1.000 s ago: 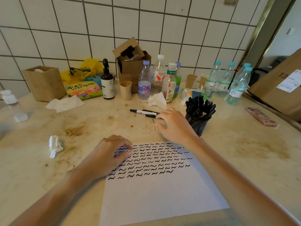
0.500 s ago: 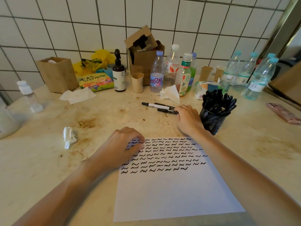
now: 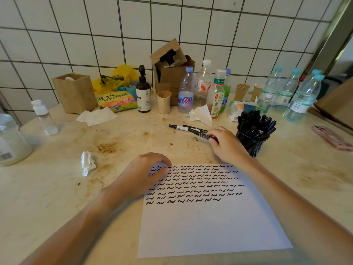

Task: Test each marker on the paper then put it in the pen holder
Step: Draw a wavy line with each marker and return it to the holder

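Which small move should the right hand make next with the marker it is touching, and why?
Probably lift that marker and bring it to the paper. The right hand has its fingers curled on it, but the marker lies on the table, far from the sheet. The left hand presses the paper's top corner, and blank space follows the last squiggle row.

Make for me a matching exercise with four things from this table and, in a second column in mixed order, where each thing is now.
Things:
1. left hand
2. pen holder
3. crumpled tissue
4. pink phone

Places:
A. at the table's far right edge
B. left of the paper
C. beside the right hand
D. on the paper's top left corner

Pairs: 1-D, 2-C, 3-B, 4-A
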